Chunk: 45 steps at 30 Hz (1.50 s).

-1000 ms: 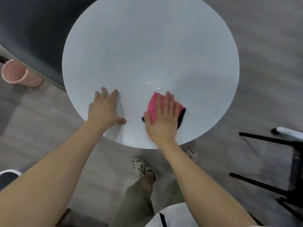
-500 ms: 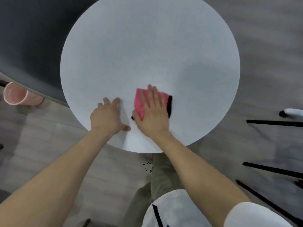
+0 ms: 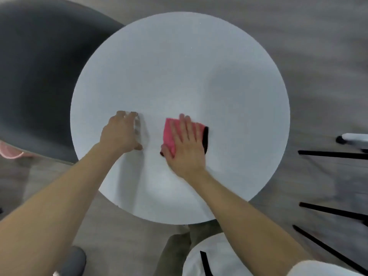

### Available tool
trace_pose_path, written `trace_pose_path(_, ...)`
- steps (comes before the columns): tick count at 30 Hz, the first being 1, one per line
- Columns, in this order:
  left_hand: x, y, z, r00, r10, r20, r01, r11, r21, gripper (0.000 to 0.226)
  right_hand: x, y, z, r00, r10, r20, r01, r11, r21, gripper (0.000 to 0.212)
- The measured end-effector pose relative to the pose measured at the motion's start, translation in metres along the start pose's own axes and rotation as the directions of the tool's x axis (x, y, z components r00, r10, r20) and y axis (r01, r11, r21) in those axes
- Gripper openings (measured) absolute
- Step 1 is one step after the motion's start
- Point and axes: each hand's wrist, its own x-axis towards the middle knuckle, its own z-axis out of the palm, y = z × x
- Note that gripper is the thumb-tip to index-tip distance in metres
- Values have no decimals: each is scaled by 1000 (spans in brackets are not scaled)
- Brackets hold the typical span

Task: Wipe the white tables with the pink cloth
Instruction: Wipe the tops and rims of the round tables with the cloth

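counter point(image 3: 179, 66): round white top, smooth and matt, faintly speckled, with soft grey shadows beside the arms
cloth point(image 3: 169, 132): pink, soft-looking, folded to a rough rectangle, a black edge showing along its right side and at its near left corner; it lies flat on the near half of the counter, a little right of the middle
right hand point(image 3: 187, 148): palm down on the cloth, fingers point(image 3: 191, 128) straight and slightly spread, pressing it to the counter; it covers most of the cloth, and a pink strip shows left of the fingers
left hand point(image 3: 121, 134): palm down on the bare counter, gripping nothing, thumb out to the right and touching the surface; fingertips blurred, so how far they bend I cannot tell
between the hands: bare counter, the two side by side and apart
arms: bare, both reaching in over the near rim
chair point(image 3: 35, 76): dark grey rounded shell, just beside the counter's far left rim
bin point(image 3: 10, 152): pink, cut off by the left edge
legs point(image 3: 334, 154): thin black rods, right of the counter
floor point(image 3: 318, 46): grey wood-look planks, blurred
clothes: olive trousers point(image 3: 175, 248) below the near rim, white shirt point(image 3: 195, 261) with a black stripe
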Motion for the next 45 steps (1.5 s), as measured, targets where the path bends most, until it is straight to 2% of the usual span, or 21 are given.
trace_pose_path(2,19,9,-10,999,48,-15,-48,999,-5,126,-7,9,-7,914,-387,120,390,921,-6,81)
trace_pose_path(4,36,17,-16,996,87,-20,-86,995,56,127,10,65,-18,855,-507,107,511,860,-10,82)
trace_pose_path(6,46,22,-17,997,78,3,-78,989,124,130,36,134,-35,955,-295,24,296,953,-62,82)
trace_pose_path(8,50,22,-14,997,83,8,-83,984,159,134,58,192,-57,995,82,-63,-88,991,-99,85)
trace_pose_path(10,51,17,-13,995,100,-11,-96,977,190,137,73,197,-61,906,403,-127,-412,910,-54,84)
trace_pose_path(12,50,15,-13,995,103,-17,-97,972,215,138,81,140,-45,824,541,-169,-548,837,5,84)
trace_pose_path(14,50,14,-13,994,106,-28,-96,966,242,137,71,54,-22,927,350,-135,-353,936,2,83)
trace_pose_path(16,50,13,-14,992,124,-28,-113,961,251,135,41,-13,-8,997,-58,46,58,998,16,81)
trace_pose_path(19,47,11,-16,988,147,-36,-133,957,259,133,19,17,-14,890,-448,86,447,894,26,80)
trace_pose_path(21,46,11,-17,986,158,-58,-138,955,262,128,24,93,-25,962,-272,18,273,961,-52,83)
trace_pose_path(23,46,7,-15,980,179,-83,-153,954,258,121,31,168,-45,979,173,-104,-182,980,-80,83)
trace_pose_path(25,45,-1,-13,969,217,-116,-184,952,244,118,42,186,-54,815,547,-192,-557,831,2,82)
trace_pose_path(27,42,-13,-13,960,243,-141,-212,957,200,117,55,126,-39,723,649,-236,-651,755,79,82)
trace_pose_path(29,43,-27,-20,961,234,-147,-219,969,111,110,59,28,-10,867,435,-243,-427,900,87,80)
trace_pose_path(31,47,-38,-30,964,230,-129,-226,973,46,95,47,-58,13,991,47,-125,-38,997,74,77)
trace_pose_path(33,55,-48,-39,965,223,-142,-217,975,53,89,35,-78,17,967,-253,-42,255,966,41,76)
trace_pose_path(35,64,-54,-45,971,193,-139,-184,980,75,102,35,-33,14,931,-364,-32,364,931,5,79)
trace_pose_path(38,79,-56,-45,988,138,-72,-130,986,103,131,52,82,-12,991,59,-122,-68,995,-72,85)
trace_pose_path(41,86,-58,-36,986,156,-56,-150,983,103,128,74,138,-42,795,570,-208,-584,812,-8,87)
trace_pose_path(43,88,-60,-35,985,158,-67,-148,980,132,127,87,83,-30,766,602,-227,-609,792,47,87)
trace_pose_path(45,88,-63,-36,983,163,-90,-148,977,151,127,82,-13,-4,920,345,-185,-342,938,50,85)
